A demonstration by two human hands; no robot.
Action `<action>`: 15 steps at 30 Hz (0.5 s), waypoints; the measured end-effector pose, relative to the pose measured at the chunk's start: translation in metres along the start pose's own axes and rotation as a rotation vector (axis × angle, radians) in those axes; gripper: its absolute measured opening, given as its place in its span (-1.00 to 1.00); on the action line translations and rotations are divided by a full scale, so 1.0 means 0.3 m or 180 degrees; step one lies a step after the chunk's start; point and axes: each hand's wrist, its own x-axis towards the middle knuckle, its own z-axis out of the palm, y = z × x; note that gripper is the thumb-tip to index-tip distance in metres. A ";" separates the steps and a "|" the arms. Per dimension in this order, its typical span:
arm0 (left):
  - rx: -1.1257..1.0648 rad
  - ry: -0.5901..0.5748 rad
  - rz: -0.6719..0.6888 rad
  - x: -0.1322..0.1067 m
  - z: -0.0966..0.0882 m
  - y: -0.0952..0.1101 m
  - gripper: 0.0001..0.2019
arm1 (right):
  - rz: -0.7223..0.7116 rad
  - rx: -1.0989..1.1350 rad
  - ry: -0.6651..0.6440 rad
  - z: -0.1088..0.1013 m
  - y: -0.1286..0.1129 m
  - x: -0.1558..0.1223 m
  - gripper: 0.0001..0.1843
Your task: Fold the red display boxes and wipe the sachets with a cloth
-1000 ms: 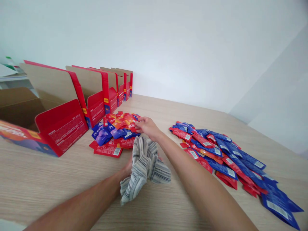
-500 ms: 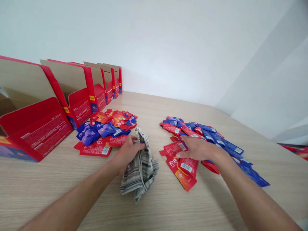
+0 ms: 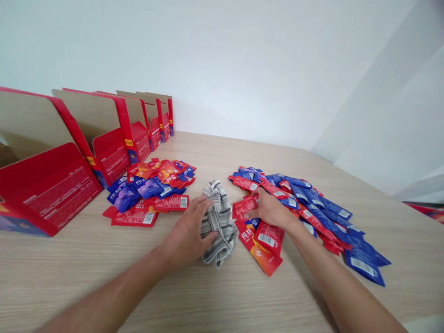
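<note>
A crumpled striped cloth pouch [image 3: 225, 226] lies on the table between the two piles of packets. Beside it my left hand [image 3: 189, 231] is open, its fingers and thumb apart around the pouch's left side. My right hand [image 3: 268, 208] is at the near-left end of the right-hand pile, its thumb and fingers closed on the edge of a red packet [image 3: 243, 209]. Part of a blue packet [image 3: 254, 223] shows just beneath. Close by lie a red packet with a barcode [image 3: 272, 236] and a red-orange packet [image 3: 263, 259].
To the left stands a row of open red cardboard boxes [image 3: 65, 189]. In front of them is a pile of red and blue packets [image 3: 149, 185]. Blue packets [image 3: 333, 208] spread out on the right. A white wall [image 3: 243, 69] rises behind the wooden table [image 3: 215, 150].
My left hand has let go of the pouch's top edge, and the pouch has sunk down and shifted right. My right hand has drawn back slightly left, shifting the red packet and uncovering a blue one.
</note>
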 end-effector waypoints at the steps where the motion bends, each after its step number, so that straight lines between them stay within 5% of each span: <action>1: 0.0243 0.0007 0.0153 -0.012 0.006 0.005 -0.42 | 0.0005 0.0230 0.0105 -0.003 0.002 -0.002 -0.42; 6: 0.1019 -0.0845 0.0611 -0.038 0.039 0.008 -0.59 | -0.0233 0.0711 0.0987 -0.043 -0.020 -0.031 -0.67; 9: 0.0774 -0.0624 0.0732 -0.021 0.028 0.033 -0.66 | -0.0689 0.0742 0.1433 -0.053 -0.079 -0.063 -0.87; 11: 0.0187 -0.0026 0.0628 -0.013 -0.004 0.096 -0.88 | -0.1133 0.0833 0.1705 -0.037 -0.128 -0.086 -0.83; 13: -0.0829 0.0312 -0.0043 -0.019 -0.055 0.200 -0.60 | -0.1541 0.0879 0.1892 -0.004 -0.172 -0.106 -0.84; 15: -0.2297 -0.0368 -0.0623 -0.038 -0.115 0.321 -0.37 | -0.1803 0.0851 0.2023 0.035 -0.202 -0.120 -0.84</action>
